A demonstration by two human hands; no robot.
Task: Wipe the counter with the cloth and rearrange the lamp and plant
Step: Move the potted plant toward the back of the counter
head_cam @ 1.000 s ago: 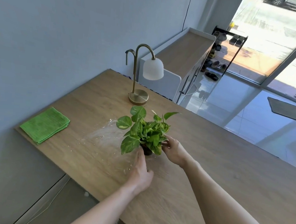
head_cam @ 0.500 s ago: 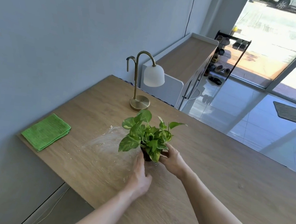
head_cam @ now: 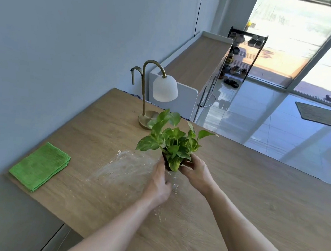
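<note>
A small potted plant (head_cam: 174, 141) with green and yellow leaves is held between both hands over the wooden counter (head_cam: 255, 196). My left hand (head_cam: 159, 183) grips the dark pot from the left, my right hand (head_cam: 195, 170) from the right. The pot is mostly hidden by leaves and fingers. A brass lamp (head_cam: 158, 92) with a white shade stands behind the plant, near the counter's far edge. A folded green cloth (head_cam: 41, 165) lies at the counter's left corner by the wall. A whitish powdery smear (head_cam: 123, 168) covers the wood just left of the plant.
A grey wall runs along the counter's left side. Beyond the counter stand a low white cabinet (head_cam: 200, 57) with a wooden top and a shoe rack (head_cam: 242, 55). The tiled floor drops away past the counter's right edge.
Both hands have carried the plant a little to the right and away from me, off the smear. The lamp and cloth have stayed where they were.
</note>
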